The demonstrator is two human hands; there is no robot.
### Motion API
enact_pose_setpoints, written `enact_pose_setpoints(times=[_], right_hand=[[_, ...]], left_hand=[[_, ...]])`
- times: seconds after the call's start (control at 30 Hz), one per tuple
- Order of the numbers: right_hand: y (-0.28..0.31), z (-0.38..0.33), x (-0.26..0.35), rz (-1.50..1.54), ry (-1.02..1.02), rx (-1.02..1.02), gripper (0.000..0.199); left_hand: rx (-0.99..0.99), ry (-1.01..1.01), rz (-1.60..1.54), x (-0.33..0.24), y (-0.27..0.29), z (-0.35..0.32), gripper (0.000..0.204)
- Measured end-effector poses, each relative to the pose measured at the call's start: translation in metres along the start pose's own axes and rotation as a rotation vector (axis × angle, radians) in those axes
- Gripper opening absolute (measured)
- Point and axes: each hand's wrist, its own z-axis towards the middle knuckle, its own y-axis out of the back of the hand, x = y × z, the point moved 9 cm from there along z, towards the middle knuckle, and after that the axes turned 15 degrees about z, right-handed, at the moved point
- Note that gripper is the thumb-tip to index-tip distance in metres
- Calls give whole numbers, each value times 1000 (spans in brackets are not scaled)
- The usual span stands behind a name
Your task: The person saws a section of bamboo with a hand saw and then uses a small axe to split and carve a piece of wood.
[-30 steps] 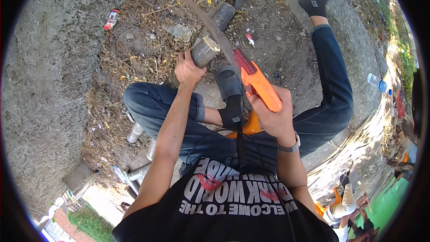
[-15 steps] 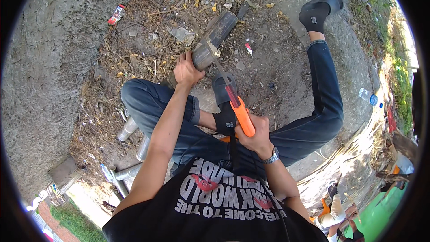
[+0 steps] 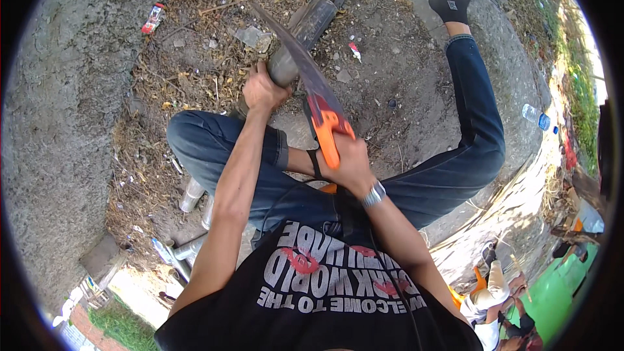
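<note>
A grey pipe [image 3: 314, 25] slants across the ground ahead of me. My left hand [image 3: 263, 91] is wrapped around its near end, by my bent left leg. My right hand [image 3: 350, 164] grips the orange handle of a hand saw [image 3: 318, 84], and a metal watch sits on that wrist. The saw's blade crosses above the pipe, its broad side showing and its tip pointing to the far left. Whether the blade touches the pipe I cannot tell, and it hides part of the pipe's middle.
Dry leaves and litter, with a red-and-white packet [image 3: 153, 18], cover the dirt. A rough grey wall [image 3: 71, 110] rises at left. More pipe pieces [image 3: 191, 195] lie beside my left knee. A plastic bottle [image 3: 535, 117] is at right; another person [image 3: 491, 292] sits at lower right.
The saw has swung left and turned, so its blade now shows broadside rather than as a thin strip across the pipe. My left hand stays on the pipe.
</note>
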Motion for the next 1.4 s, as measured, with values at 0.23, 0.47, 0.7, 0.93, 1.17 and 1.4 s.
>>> enact_pose_setpoints(times=[0.23,0.47,0.7,0.93,1.17,1.4], right_hand=[[61,126,49,84,102,-112,15],[79,37,59,151,-7,28,7],[48,-37,21,200,-204,-26,8],[52,-70,49,184,-246,4,10],[7,20,11,85,-31,-18,20],[17,38,61,164,59,103,19]], left_hand=[[31,-123,36,7,-16,-22,93],[43,-127,21,7,-8,-8,94],[41,-123,28,6,-5,-10,95],[90,-119,18,9,-9,-10,92],[-3,-141,17,-10,-17,-23,92],[126,42,69,28,-16,11,102]])
